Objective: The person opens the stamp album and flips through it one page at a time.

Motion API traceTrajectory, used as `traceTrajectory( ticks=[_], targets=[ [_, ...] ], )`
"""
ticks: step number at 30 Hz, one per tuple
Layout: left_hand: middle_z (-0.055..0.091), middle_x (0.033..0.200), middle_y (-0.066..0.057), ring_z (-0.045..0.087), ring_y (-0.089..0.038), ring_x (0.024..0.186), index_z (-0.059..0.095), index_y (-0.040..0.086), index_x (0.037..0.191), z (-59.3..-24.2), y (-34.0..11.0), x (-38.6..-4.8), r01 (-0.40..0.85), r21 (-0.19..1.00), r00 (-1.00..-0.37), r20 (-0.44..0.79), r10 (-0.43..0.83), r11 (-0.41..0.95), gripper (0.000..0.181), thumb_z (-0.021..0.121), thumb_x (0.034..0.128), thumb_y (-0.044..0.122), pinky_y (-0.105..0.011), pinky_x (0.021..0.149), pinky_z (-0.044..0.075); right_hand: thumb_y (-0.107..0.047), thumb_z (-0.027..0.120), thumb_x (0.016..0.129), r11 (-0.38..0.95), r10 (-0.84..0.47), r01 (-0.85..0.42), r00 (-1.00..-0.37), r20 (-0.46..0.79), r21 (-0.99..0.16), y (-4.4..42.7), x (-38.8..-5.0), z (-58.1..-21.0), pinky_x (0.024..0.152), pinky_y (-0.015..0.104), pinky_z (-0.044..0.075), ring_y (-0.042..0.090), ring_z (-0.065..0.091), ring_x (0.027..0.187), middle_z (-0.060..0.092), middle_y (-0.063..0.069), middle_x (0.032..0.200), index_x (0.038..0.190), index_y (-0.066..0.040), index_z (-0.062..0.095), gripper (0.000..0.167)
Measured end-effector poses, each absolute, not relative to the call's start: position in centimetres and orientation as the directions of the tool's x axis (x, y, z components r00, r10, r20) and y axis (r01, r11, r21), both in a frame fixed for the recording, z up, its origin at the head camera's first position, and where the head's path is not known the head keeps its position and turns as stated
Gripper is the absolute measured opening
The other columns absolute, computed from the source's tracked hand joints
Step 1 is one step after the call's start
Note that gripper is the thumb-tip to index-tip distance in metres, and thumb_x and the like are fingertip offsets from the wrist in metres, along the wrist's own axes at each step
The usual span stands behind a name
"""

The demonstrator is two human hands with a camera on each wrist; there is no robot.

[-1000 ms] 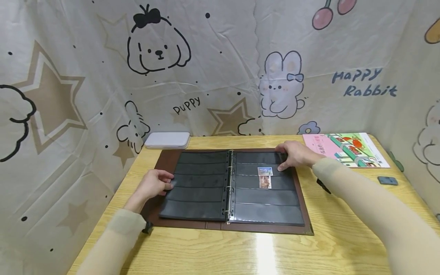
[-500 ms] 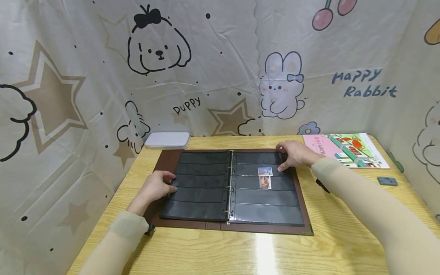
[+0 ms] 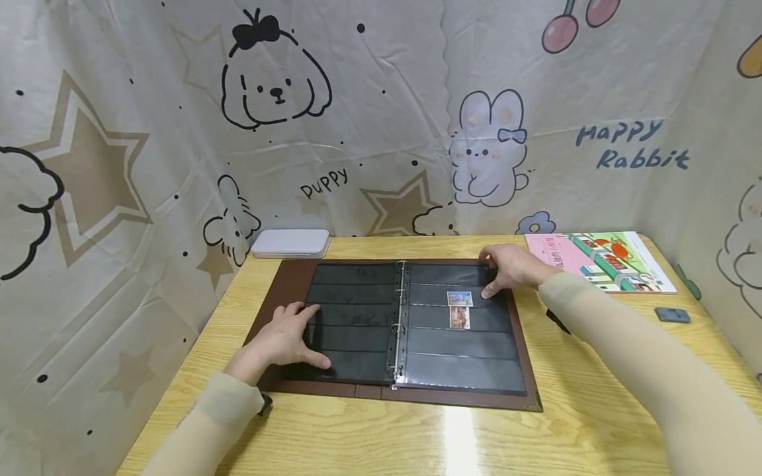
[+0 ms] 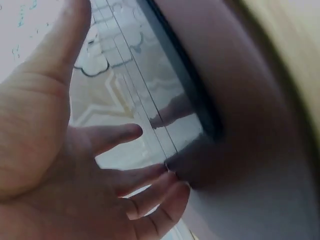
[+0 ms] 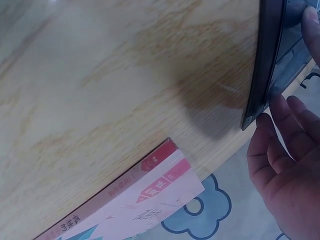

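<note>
A brown ring-binder stamp album (image 3: 369, 391) lies spread out on the table, its black pages divided into clear strips. Two stamps, a bluish stamp (image 3: 460, 299) and a reddish-brown stamp (image 3: 460, 318), sit one above the other on the right page (image 3: 464, 367). My left hand (image 3: 282, 340) is over the outer part of the left page (image 3: 357, 334), thumb and fingers spread, with nothing held. At the far right corner, my right hand (image 3: 514, 266) holds the album, its thumb on the page and its bent fingers (image 5: 277, 115) at the far edge.
A white flat case (image 3: 290, 243) stands at the back left of the wooden table (image 3: 333, 436). At the back right lies a pink and green book (image 3: 601, 261), with a small dark grey block (image 3: 673, 315) in front of it. Printed cloth (image 3: 381, 119) hangs behind.
From the left page's outer edge, my left hand has moved inward over the page and spread its fingers, letting go of the edge. My right hand has stayed at the corner.
</note>
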State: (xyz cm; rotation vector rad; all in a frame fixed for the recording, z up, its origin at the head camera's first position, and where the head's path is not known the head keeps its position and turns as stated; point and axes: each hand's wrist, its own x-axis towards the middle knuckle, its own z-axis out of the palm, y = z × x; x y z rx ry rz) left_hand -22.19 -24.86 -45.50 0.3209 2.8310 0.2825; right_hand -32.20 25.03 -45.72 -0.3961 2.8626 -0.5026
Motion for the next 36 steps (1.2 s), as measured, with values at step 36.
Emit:
traceTrajectory(
  ticks=[36],
  targets=[
    [0.02,0.185,-0.033,0.027,-0.06,0.165,0.032,0.011,0.179,-45.4,-23.7,-21.2,0.204,0.17,-0.913,-0.323,0.25,0.964,0.145,0.105,0.0658,0.065,-0.08,0.127,0.034,-0.063,0.102,0.072,0.957,-0.208,-0.153,-0.955,-0.213,-0.248,25.6,-32.3,-45.9,0.106,0.058,0.058,0.034,0.065,0.11,0.074,0.022,0.128,0.132,0.0,0.072,0.092]
  ],
)
